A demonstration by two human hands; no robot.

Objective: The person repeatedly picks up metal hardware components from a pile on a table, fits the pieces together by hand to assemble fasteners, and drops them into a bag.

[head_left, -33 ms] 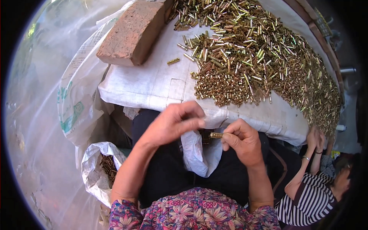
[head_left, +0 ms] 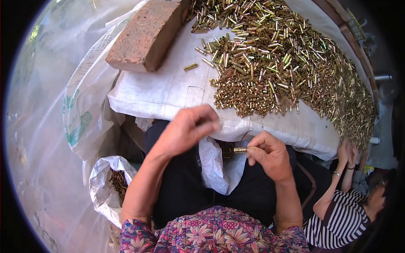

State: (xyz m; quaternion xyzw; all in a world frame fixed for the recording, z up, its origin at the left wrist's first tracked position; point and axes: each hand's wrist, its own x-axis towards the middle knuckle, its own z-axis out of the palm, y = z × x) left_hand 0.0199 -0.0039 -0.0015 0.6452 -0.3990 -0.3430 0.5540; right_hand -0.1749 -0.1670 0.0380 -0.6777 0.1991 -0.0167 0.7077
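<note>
Between the thumb and fingers of my right hand [head_left: 270,156] is a small brass-coloured metal tube [head_left: 240,150], pointing left over my lap. My left hand [head_left: 190,130] hovers at the near edge of the white woven sheet [head_left: 156,95]. Its fingers are bent and blurred, so whether it holds anything cannot be made out. Below the hands, a white bag [head_left: 213,166] lies open on my lap, with dark and brass-coloured pieces in its mouth. A large heap of brass-coloured tubes [head_left: 270,63] and shorter pieces covers the right part of the sheet.
A red brick [head_left: 141,38] weighs on the sheet at the upper left. One loose tube [head_left: 190,67] lies apart from the heap. Left of my lap stands a white sack [head_left: 101,189] holding brownish tubes. At the right, another person's hands [head_left: 346,152] touch the heap's edge.
My left hand has shifted slightly up and to the left. My right hand has moved a little to the right, still pinching the tube, more of which now shows.
</note>
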